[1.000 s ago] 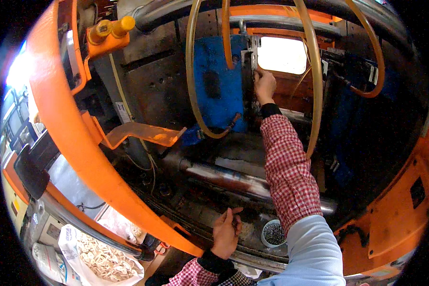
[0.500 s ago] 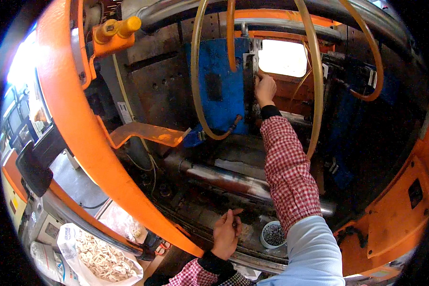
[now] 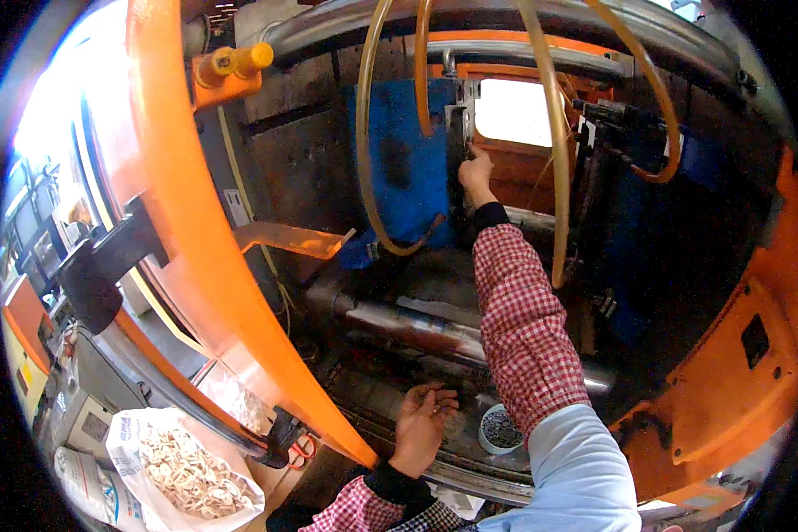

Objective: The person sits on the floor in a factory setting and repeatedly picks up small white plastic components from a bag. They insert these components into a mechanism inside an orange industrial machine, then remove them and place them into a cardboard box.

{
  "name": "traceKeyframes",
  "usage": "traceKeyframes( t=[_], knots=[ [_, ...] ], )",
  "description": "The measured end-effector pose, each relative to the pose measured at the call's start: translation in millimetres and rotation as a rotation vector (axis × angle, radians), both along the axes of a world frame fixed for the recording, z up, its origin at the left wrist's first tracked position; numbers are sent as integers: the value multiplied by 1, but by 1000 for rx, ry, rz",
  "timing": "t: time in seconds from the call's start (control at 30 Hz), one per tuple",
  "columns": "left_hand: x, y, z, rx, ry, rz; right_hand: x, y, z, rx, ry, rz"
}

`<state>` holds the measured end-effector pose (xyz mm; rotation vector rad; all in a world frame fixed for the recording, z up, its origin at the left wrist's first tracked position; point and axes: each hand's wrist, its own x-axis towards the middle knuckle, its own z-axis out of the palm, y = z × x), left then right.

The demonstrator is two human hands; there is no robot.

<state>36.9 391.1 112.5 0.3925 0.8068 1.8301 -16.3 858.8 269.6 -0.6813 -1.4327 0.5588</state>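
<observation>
I am leaning into an orange moulding machine. My right hand (image 3: 475, 174), in a red checked sleeve, reaches up and presses its fingertips against a grey metal mould face (image 3: 457, 133) beside a blue mould block (image 3: 399, 173). Whether it pinches a small part I cannot tell. My left hand (image 3: 421, 424) is held low, palm up and cupped, with several small dark parts lying in it. Just right of it stands a small white cup (image 3: 500, 429) filled with similar dark parts.
Yellowish hoses (image 3: 551, 151) loop in front of the mould. A shiny steel tie bar (image 3: 426, 326) runs under my right arm. The orange guard frame (image 3: 195, 230) curves down the left. A white bag of pale moulded pieces (image 3: 182, 470) sits at lower left.
My left hand has turned palm up and opened, showing small parts. My right hand stays at the mould face. The view has shifted slightly right.
</observation>
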Motion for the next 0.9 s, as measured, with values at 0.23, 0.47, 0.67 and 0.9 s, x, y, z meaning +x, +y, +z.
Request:
traceKeyframes(
  t=[0.23, 0.47, 0.67, 0.9],
  knots=[
    [-2, -3, 19, -242, 294, 80, 33, -101, 9, 45, -227, -186],
    [-6, -2, 25, -235, 244, 46, 136, -358, -45, 103, -939, 389],
    [16, 8, 10, -137, 255, -193, 189, -377, -115, -101, -658, 468],
    [39, 19, 0, -184, 338, -375, 233, -387, -124, -101, -558, 169]
  ],
)
